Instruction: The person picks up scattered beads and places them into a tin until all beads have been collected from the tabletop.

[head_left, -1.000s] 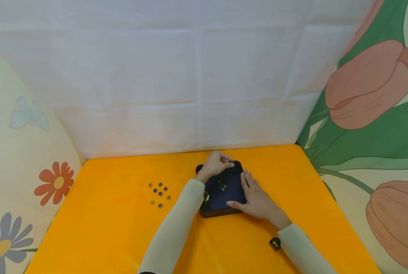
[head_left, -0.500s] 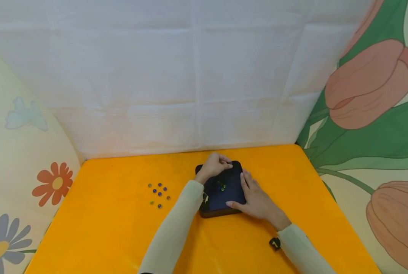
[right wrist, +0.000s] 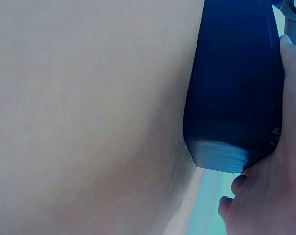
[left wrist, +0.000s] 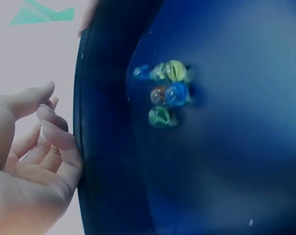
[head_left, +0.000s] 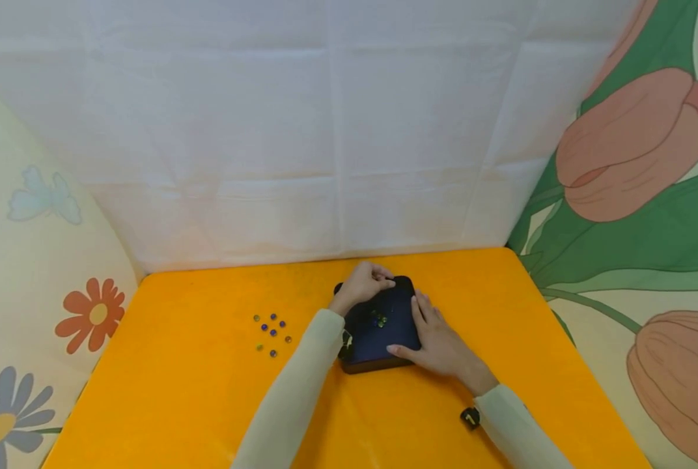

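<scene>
A black tray [head_left: 378, 361] with a raised rim lies on the yellow table. Blue, green, yellow and orange marbles [left wrist: 176, 94] are grouped on its floor in the left wrist view. My left hand [head_left: 361, 285] is over the tray's far rim, its fingers curled and thumb tip close to the forefinger; no marble shows between them. Along the tray's right side my right hand [head_left: 439, 342] lies with straight fingers against the wall, thumb [head_left: 404, 352] spread over the near part. In the right wrist view, the right hand [right wrist: 273, 191] touches the dark tray wall [right wrist: 234, 88].
Several loose marbles [head_left: 273, 332], blue, yellowish and brownish, lie on the yellow table [head_left: 196, 391] left of the tray. A white cloth [head_left: 255, 143] hangs behind the table, and flower-printed cloths [head_left: 624, 150] flank it. A small black device [head_left: 470, 417] sits at the right sleeve.
The blue marble seen between my left fingertips earlier no longer shows there. My left hand has shifted slightly left. The right hand stays in place on the tray.
</scene>
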Tool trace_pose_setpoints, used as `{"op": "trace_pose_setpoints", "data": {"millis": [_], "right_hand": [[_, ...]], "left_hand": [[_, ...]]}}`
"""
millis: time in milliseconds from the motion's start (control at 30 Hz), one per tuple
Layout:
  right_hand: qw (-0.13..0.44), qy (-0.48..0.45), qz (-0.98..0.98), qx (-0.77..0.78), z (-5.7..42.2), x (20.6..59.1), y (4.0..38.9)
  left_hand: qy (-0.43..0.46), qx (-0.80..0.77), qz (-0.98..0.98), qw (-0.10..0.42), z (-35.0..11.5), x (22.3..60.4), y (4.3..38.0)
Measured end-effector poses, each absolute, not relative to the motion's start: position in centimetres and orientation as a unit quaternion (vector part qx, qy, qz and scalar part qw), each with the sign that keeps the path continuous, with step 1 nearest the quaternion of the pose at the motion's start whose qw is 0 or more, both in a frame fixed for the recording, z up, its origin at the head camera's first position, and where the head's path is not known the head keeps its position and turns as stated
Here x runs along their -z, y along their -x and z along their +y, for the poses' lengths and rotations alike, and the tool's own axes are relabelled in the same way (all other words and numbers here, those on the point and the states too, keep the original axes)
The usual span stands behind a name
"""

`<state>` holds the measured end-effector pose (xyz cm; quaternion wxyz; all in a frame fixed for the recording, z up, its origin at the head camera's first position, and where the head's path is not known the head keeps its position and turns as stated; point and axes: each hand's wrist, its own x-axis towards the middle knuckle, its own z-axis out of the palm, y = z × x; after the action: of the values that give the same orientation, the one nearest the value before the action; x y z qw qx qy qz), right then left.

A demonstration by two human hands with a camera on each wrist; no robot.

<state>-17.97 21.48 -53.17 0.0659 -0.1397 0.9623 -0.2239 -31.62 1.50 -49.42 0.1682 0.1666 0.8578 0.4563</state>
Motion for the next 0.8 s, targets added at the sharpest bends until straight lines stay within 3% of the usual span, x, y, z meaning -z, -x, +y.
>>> {"op": "trace_pose_setpoints", "data": {"millis": [400,800], "right_hand": [[0.065,0.137,0.961,0.231,21.6,53.1,17.8],[0.076,0.134,0.962,0.227,21.7,52.9,17.8]], "left_hand": [[-0.194,-0.450,0.860,0.138,-0.2,48.5,31.7],[-0.211,-0.446,0.860,0.132,-3.4,47.8,29.6]]}}
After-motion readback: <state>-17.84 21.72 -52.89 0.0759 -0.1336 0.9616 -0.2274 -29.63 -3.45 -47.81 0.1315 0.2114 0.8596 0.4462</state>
